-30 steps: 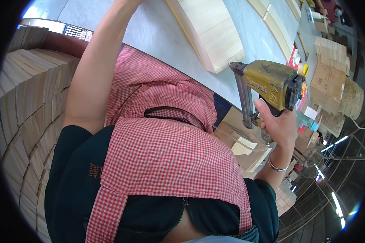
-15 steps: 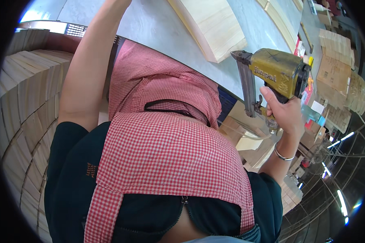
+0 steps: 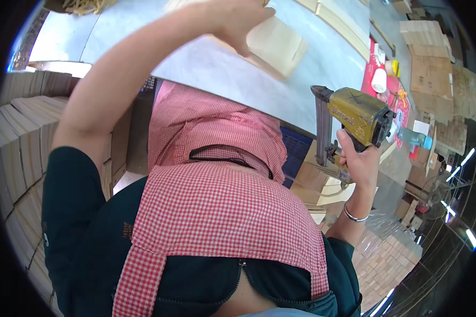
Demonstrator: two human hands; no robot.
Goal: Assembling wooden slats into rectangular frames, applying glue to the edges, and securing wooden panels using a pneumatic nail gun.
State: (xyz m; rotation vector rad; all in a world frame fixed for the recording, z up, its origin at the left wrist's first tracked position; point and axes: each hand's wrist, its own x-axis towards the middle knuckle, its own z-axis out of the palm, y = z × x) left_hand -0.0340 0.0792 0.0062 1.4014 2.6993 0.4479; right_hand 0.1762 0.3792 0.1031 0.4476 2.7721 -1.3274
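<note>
In my right hand (image 3: pixel 358 158) is a yellow-and-black pneumatic nail gun (image 3: pixel 357 112), its long dark magazine pointing down toward the bench's near edge. My fingers wrap its handle and the thumb lies along its back. My left hand (image 3: pixel 243 24) reaches across the bench and grips a pale wooden piece (image 3: pixel 280 50), thumb at the near edge and fingers over its top. The piece and hand are smeared by motion, and part of the wood is hidden under the hand. A gap separates the nail gun's nose from the wood.
The grey bench (image 3: pixel 190 63) has long wooden strips (image 3: pixel 344 26) at its far side. Stacked wooden pieces (image 3: pixel 29 132) rise at my left. To the right are a bottle (image 3: pixel 415 138), a white roll (image 3: pixel 379 81) and cardboard boxes (image 3: pixel 431 79). A blue crate (image 3: pixel 296 150) stands below the bench edge.
My left hand has come into view from the top, moving right onto the wooden piece, which has shifted slightly left and up. The nail gun has dropped slightly, a little farther from the wood.
</note>
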